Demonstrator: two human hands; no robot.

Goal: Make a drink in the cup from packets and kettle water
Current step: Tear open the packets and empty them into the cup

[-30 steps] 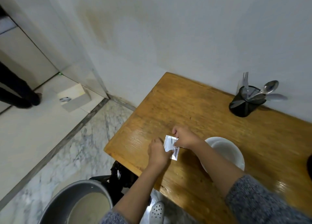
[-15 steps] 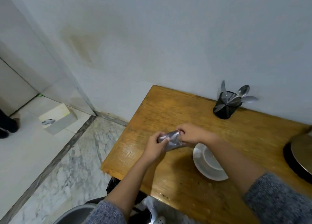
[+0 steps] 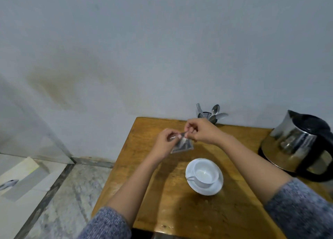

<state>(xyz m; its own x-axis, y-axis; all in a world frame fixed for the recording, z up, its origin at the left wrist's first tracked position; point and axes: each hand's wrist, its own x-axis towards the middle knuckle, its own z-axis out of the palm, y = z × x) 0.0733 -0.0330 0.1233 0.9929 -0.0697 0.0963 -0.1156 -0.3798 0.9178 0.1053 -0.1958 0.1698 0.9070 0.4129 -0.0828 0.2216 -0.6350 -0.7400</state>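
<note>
Now, hands: both are raised over the far part of the bench (image 3: pixel 180 211), meeting at one small packet (image 3: pixel 182 146).
Left hand (image 3: pixel 166 142): its grip is pinched on the packet's upper left edge, thumb and fingers closed on the foil.
Right hand (image 3: pixel 201 131): its grip is pinched on the packet's top corner, just beside the left fingertips, the other fingers curled in.
Packet: silvery and flat, hanging down from the two pinches, held in the air above the wood; blur hides whether the top is torn.
Cup (image 3: pixel 204 175): white, upright, sitting in the middle of the saucer, handle turned to the left; the inside looks white, and what it holds, if anything, cannot be told.
Saucer (image 3: pixel 211 190): white and round, flat on the bench, nearer the person than the packet and between the two forearms.
Kettle (image 3: pixel 302 144): shiny metal body with a black handle and black base, standing at the right edge of the bench, well apart from the cup.
Cutlery holder (image 3: pixel 207 116): dark, at the back of the bench against the wall (image 3: pixel 162 49), partly hidden behind the right hand; a fork (image 3: pixel 198 107) and a spoon (image 3: pixel 215 109) stick out of it.
Sleeves (image 3: pixel 302 213): grey knit, pushed up on both forearms.
Floor (image 3: pixel 72 193): marbled stone to the left of the bench, with a pale box (image 3: pixel 19 179) lying farther left.
</note>
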